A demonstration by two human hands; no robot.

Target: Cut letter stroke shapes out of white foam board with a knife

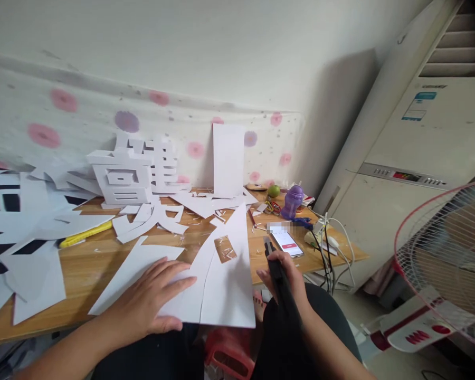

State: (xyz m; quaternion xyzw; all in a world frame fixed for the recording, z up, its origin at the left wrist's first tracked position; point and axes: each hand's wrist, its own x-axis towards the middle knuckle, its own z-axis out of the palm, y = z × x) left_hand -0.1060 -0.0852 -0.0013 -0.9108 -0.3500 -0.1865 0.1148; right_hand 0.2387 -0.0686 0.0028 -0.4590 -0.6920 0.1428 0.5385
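My left hand [162, 293] lies with fingers spread on a white foam board sheet [229, 295], pressing it near the table's front edge. A curved cut line runs down this sheet, and a small rectangular opening lets the wood and some scraps show through. To the right of the board, my right hand [287, 277] grips a black utility knife [275, 266] with its blade pointing up and away from me. The knife is apart from the sheet. Beyond the board stand cut-out white characters [124, 179] and an upright white rectangle [228, 161].
Cut pieces and black-and-white sheets [35, 274] cover the table's left, with a yellow cutter [86, 234] among them. At right are a phone [287, 240], a purple bottle [293, 201], a green fruit [274, 190] and cables [328, 253]. A fan [451, 258] stands beside the table.
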